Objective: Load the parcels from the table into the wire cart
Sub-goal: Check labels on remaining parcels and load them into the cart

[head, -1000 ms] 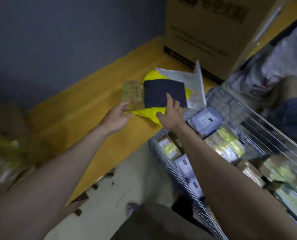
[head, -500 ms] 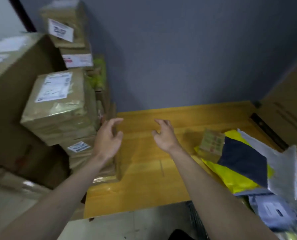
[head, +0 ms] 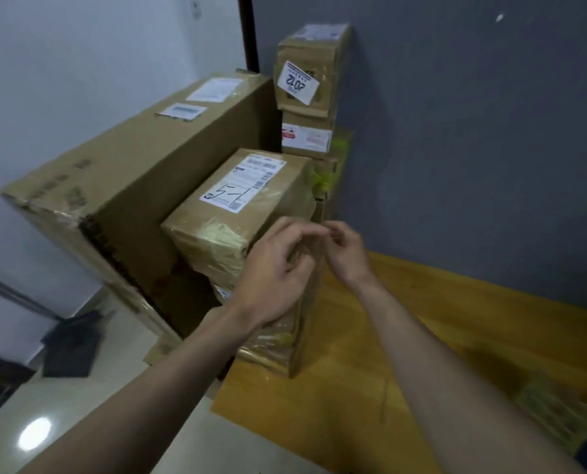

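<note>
A stack of taped cardboard parcels stands at the left end of the wooden table (head: 422,336). The top parcel (head: 237,200) carries a white label with handwriting; a lower parcel (head: 285,347) wrapped in clear tape sits beneath it. My left hand (head: 275,268) and my right hand (head: 347,254) hover together at the top parcel's near right corner, fingers curled and apart, holding nothing. Whether they touch the box I cannot tell. A small brown parcel (head: 552,412) lies at the table's right edge. The wire cart is out of view.
A large cardboard carton (head: 131,186) stands left of the stack. Behind the stack, a box with a "2012" label (head: 305,70) rests on another box (head: 305,138) against the grey wall. The tiled floor (head: 80,405) lies lower left.
The view has swung left, away from the cart and the flat parcels. Both hands have let go of those parcels and moved to the stacked boxes.
</note>
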